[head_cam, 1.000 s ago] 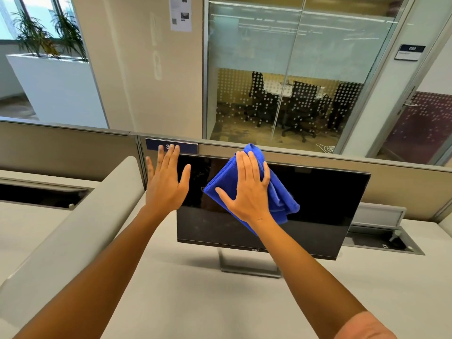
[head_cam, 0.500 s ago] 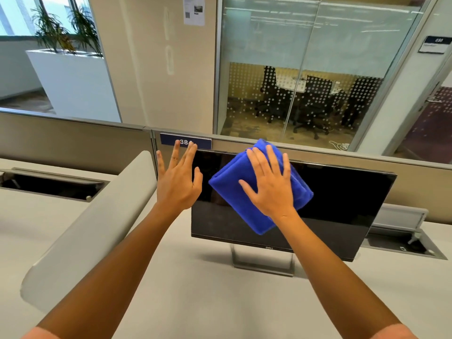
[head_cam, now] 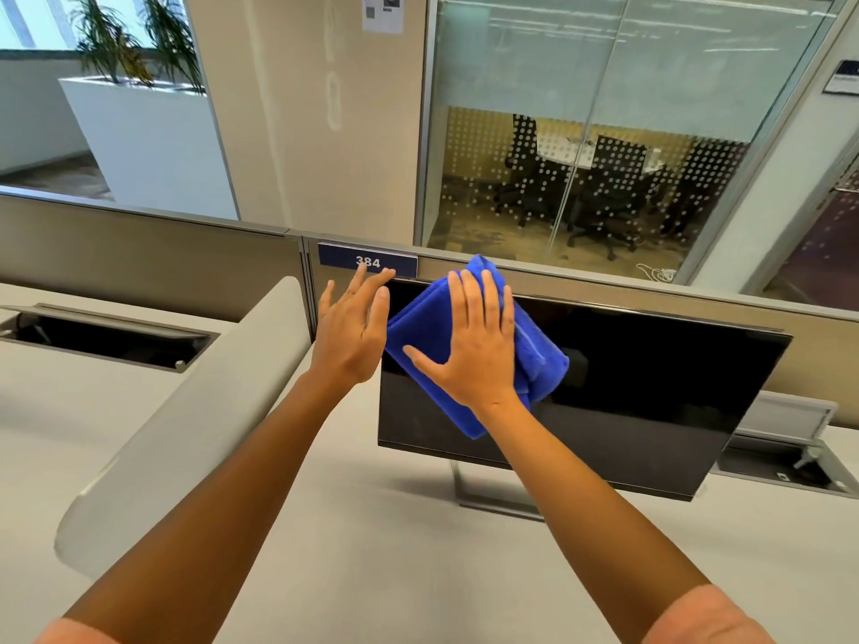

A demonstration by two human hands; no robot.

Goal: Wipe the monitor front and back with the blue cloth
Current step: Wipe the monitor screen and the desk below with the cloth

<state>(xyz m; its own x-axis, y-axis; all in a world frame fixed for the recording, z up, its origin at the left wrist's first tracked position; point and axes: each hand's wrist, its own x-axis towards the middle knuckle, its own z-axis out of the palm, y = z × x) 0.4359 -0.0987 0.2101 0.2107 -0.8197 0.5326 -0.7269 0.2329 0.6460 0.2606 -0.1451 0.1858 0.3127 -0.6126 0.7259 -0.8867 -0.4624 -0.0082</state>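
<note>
Head: flat right hand (head_cam: 474,353) on cloth (head_cam: 534,360)

Dark blue number plate (head_cam: 367,261) on partition top edge, white digits "384", lower part of digits partly covered by left hand (head_cam: 349,339) fingertips. Paper notice (head_cam: 382,11) on beige wall, print too small to read. Door sign (head_cam: 842,76) at far right, text illegible. Monitor (head_cam: 650,388) bezel logo hidden by forearm.
</note>
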